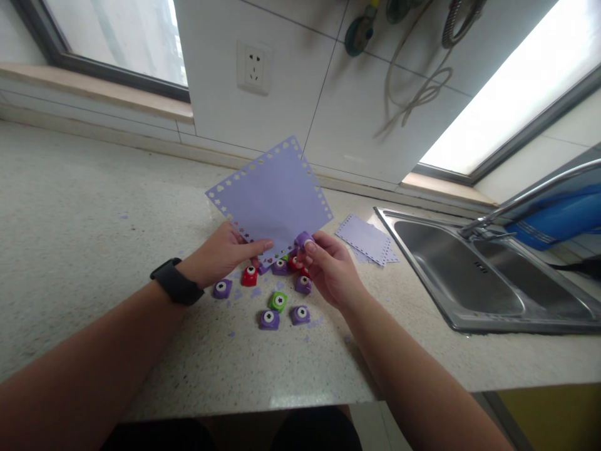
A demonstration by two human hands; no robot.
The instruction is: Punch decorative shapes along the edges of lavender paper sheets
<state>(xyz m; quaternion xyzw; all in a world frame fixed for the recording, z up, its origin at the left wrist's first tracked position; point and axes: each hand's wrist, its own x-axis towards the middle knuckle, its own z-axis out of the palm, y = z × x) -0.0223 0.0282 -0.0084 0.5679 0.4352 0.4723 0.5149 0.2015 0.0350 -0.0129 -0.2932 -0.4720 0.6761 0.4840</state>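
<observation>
A sheet of purple paper [272, 194] with small shapes cut along its edges is held up, tilted, over the counter. My left hand [232, 246] pinches its lower left edge, thumb on the front. Between the thumb and fingers of my right hand [331, 263] is a purple craft punch [304, 240], close to the paper's lower edge; whether the paper sits in its slot I cannot tell. Below lie several more punches, among them a red punch [250, 275], a green punch [278, 301] and a purple punch [269, 319]. Some are partly hidden behind the sheet and my right hand.
Small purple paper cutouts [256, 292] are scattered on the speckled counter [84, 250]. To the right lie more punched purple sheets [364, 237], overlapping, beside a steel sink [451, 266] with a faucet [488, 232]. A tiled wall with a socket [254, 66] stands behind.
</observation>
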